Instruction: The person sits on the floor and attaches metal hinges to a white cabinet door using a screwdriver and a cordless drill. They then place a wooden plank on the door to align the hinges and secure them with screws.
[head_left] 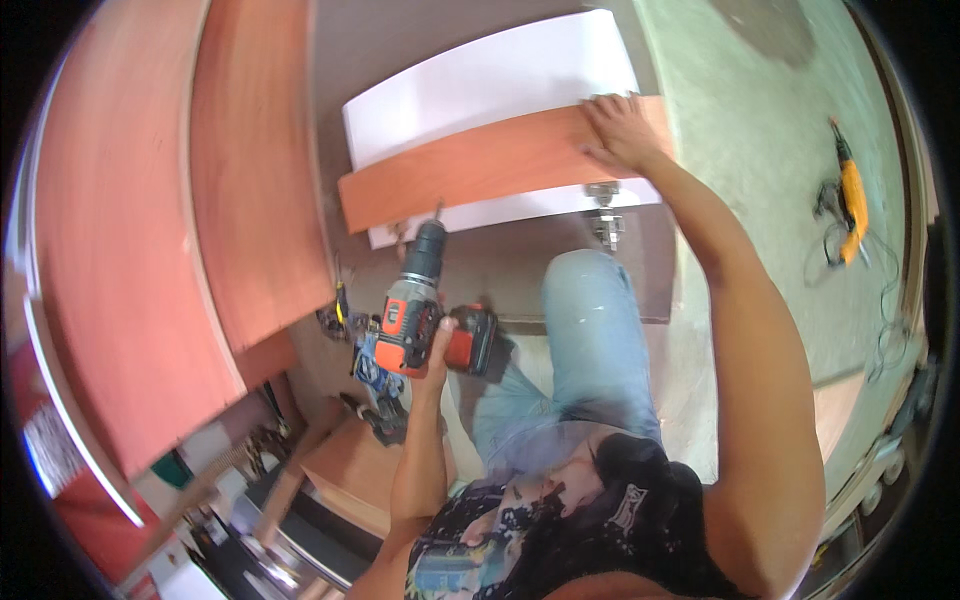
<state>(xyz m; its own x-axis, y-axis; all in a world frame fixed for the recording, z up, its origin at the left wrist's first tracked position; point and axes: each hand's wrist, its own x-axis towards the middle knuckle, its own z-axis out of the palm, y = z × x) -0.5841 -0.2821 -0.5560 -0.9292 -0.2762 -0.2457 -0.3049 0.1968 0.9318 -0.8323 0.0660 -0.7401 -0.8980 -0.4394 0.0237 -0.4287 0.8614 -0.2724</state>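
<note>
My left hand [432,350] grips a red, black and grey cordless drill [425,300] by its handle, its bit pointing up at the lower edge of a reddish wooden board [480,170]. That board stands on edge against a white panel [480,85]. My right hand [622,130] lies flat on the board's right end, fingers spread, pressing it down. A metal hinge [605,222] sits just below the board near my right forearm. My knee in light jeans [590,300] rises between my arms.
Large reddish wooden panels [150,230] fill the left side. Loose hand tools [370,385] and wood offcuts lie below the drill. A yellow corded drill [850,205] with its cable rests on the concrete floor at right.
</note>
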